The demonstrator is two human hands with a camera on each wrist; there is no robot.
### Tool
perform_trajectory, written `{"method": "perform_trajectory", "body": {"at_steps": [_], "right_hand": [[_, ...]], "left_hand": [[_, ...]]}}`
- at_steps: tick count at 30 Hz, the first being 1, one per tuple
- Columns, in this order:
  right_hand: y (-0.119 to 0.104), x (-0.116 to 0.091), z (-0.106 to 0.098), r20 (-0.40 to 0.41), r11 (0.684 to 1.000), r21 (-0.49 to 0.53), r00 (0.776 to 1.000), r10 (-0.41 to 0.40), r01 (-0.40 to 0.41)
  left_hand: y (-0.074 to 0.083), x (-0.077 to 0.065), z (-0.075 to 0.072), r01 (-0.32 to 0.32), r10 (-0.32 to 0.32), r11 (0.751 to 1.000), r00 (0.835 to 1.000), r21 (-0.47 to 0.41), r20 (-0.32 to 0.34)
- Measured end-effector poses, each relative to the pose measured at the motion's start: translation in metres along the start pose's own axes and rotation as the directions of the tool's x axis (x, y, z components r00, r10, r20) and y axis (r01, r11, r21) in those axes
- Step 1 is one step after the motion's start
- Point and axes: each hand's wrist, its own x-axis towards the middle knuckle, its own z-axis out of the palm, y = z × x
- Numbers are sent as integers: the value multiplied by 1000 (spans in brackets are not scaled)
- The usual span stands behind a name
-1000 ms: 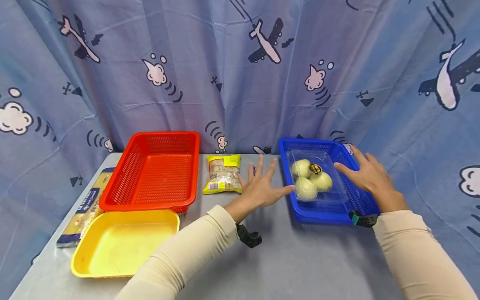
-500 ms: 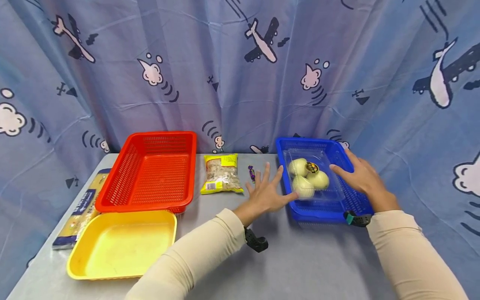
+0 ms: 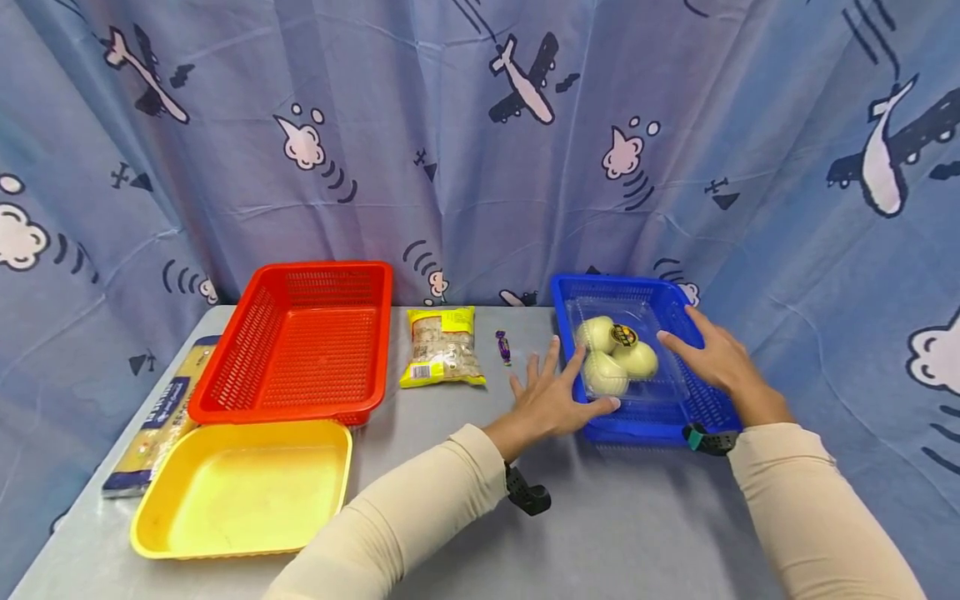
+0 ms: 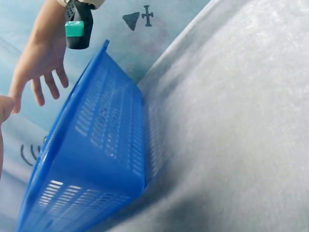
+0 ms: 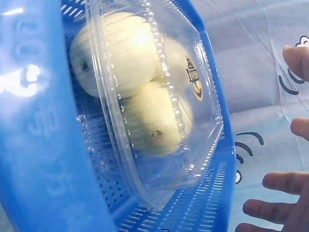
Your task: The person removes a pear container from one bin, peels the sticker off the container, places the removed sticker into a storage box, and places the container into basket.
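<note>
Clear clamshell (image 3: pixel 628 354) of pale round produce (image 3: pixel 606 375) lies in the blue basket (image 3: pixel 637 432) between the outspread, ungrasping fingers of the left hand (image 3: pixel 551 404) and right hand (image 3: pixel 716 357), presumably slick, flexible and fairly heavy, best held by opposite sides

A plain cream L slv. (image 3: pixel 408 512) is being worn, lower ctr. of the head view, w/ soft creases being shown along it; a matching R slv. (image 3: pixel 817 508) is being worn, lower R. Beside the L cuff (image 3: pixel 480 450), approx. lower ctr., a blk L wrist unit (image 3: pixel 529 493) is being worn. A blk R wrist unit (image 3: pixel 716 441) is being worn too; upper L of the L-wrist view, its rectangular teal patch (image 4: pixel 75 28) and small perfs. are being shown.
</note>
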Motion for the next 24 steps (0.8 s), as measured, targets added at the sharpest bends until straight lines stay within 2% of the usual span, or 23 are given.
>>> {"method": "perform_trajectory", "body": {"at_steps": [5, 11, 19, 24], "right_hand": [[3, 0, 3, 38, 1000, 17, 999, 16, -17], [4, 3, 9, 66, 999, 34, 998, 24, -26], [3, 9, 15, 94, 997, 60, 994, 48, -54], [5, 11, 17, 106, 995, 79, 993, 54, -62]], "left_hand": [[3, 2, 9, -14, 14, 1000, 1000, -19, 18], [5, 1, 18, 1, 0, 1000, 999, -28, 49], [-1, 2, 29, 15, -15, 1000, 999, -14, 49], [-2, 2, 33, -1, 1, 1000, 999, -21, 41]]}}
